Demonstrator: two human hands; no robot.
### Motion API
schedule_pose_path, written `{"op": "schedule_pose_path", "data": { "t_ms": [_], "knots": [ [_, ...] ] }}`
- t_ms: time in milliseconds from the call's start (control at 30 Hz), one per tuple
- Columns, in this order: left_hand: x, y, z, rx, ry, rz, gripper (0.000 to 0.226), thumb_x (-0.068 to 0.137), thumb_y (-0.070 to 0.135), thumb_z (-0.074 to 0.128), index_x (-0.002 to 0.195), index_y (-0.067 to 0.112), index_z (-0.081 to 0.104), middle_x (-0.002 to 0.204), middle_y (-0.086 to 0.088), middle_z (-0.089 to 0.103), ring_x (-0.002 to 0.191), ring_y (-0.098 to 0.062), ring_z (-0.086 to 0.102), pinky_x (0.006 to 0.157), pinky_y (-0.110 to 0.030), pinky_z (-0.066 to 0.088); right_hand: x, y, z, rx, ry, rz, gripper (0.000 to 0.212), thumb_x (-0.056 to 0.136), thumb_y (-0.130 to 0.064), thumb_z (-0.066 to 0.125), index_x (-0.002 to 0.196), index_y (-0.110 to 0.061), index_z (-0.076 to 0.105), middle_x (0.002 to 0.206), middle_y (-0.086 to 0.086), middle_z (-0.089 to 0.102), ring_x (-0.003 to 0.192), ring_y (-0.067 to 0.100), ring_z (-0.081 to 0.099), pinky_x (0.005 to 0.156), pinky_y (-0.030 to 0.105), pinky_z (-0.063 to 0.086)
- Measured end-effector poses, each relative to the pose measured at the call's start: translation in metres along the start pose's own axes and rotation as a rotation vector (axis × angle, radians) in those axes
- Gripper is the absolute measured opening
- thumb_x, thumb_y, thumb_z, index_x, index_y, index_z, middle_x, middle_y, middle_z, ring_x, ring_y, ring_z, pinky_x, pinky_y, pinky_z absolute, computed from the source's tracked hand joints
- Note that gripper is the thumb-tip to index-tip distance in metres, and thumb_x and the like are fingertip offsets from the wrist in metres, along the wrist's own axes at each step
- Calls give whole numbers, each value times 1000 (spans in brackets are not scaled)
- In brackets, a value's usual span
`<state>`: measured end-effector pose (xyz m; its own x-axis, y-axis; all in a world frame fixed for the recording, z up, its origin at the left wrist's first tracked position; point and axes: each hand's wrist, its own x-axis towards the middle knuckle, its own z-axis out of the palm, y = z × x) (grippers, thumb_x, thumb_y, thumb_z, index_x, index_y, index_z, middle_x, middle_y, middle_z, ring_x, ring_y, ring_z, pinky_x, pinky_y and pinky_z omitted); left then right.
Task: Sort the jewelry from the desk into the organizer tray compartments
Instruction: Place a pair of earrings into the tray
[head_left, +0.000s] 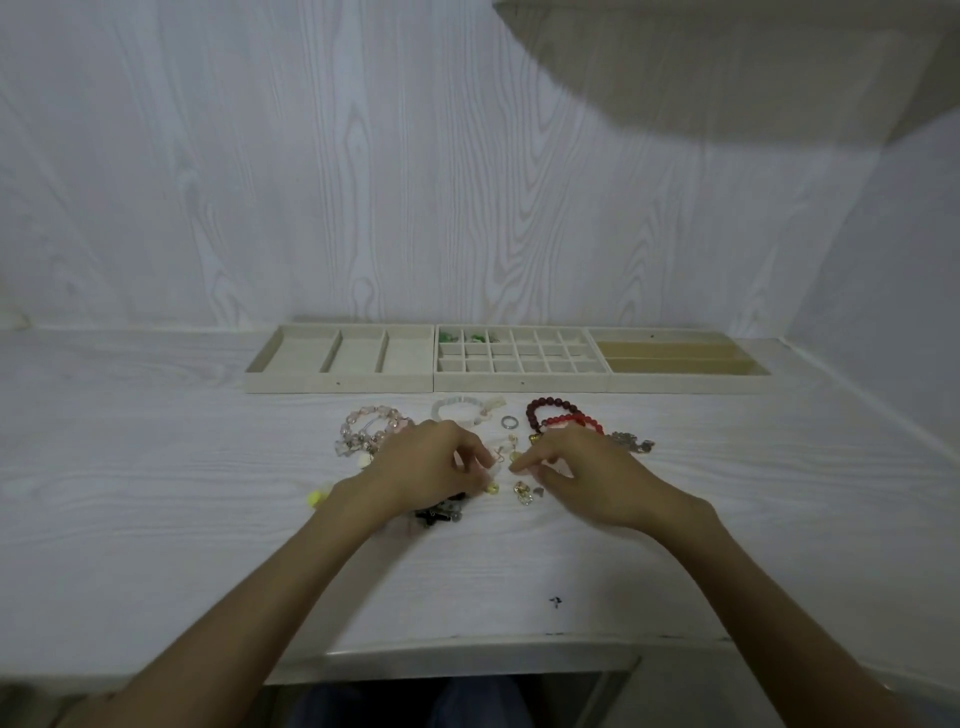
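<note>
Here both hands work the scattered small trinkets (522, 491) on the white wood-grain tabletop (156, 467). The left hand (431, 467) and right hand (587, 475) have curled fingers (524, 464) nearly meeting; whether they pinch anything, I cannot tell. Just beyond the fingertips lie the dark red beaded bracelets (558, 418), and further off the beige gridded organizer tray (522, 383). Tiny pieces may slip or snag neighbouring beads when lifted.

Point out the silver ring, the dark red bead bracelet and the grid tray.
silver ring (509, 422): head view, on its band.
dark red bead bracelet (532, 413): head view, left beads.
grid tray (521, 383): head view, front wall.
</note>
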<state>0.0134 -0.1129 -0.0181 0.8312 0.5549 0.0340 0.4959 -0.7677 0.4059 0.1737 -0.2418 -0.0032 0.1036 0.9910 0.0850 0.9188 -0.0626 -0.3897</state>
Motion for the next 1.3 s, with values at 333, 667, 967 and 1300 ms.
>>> {"op": "schedule_pose_path", "data": {
  "t_ms": [333, 667, 967, 1300],
  "knots": [
    [-3, -6, -9, 0, 106, -24, 18, 86, 32, 66, 104, 36, 68, 91, 22, 59, 87, -3, 56, 74, -26, 48, 8, 16, 1, -36, 135, 148, 25, 92, -19, 54, 109, -28, 70, 111, -10, 68, 101, 7, 61, 87, 29, 50],
    [1, -3, -20, -192, 66, -1, 16, 88, 21, 62, 94, 31, 73, 80, 25, 63, 76, 1, 60, 72, -24, 50, 30, 2, 13, -56, 163, 175, 19, 83, -43, 67, 86, -26, 75, 84, -10, 66, 80, 7, 60, 54, 14, 33],
    [-2, 8, -31, -644, -41, -74, 22, 92, 18, 59, 112, 26, 66, 101, 14, 71, 92, 1, 66, 71, -14, 49, 27, 0, -7, 967, 12, 402, 22, 87, -31, 64, 92, -10, 71, 69, -7, 63, 60, 6, 51, 60, 18, 41],
    [1, 26, -34, -753, 38, -86, 11, 84, 29, 68, 90, 22, 73, 71, 17, 71, 62, 10, 59, 54, -1, 39, 23, -13, -14, 1377, -90, 483, 15, 89, -27, 60, 78, -17, 61, 63, -8, 54, 53, 4, 42, 52, 19, 29]
  ]
}}
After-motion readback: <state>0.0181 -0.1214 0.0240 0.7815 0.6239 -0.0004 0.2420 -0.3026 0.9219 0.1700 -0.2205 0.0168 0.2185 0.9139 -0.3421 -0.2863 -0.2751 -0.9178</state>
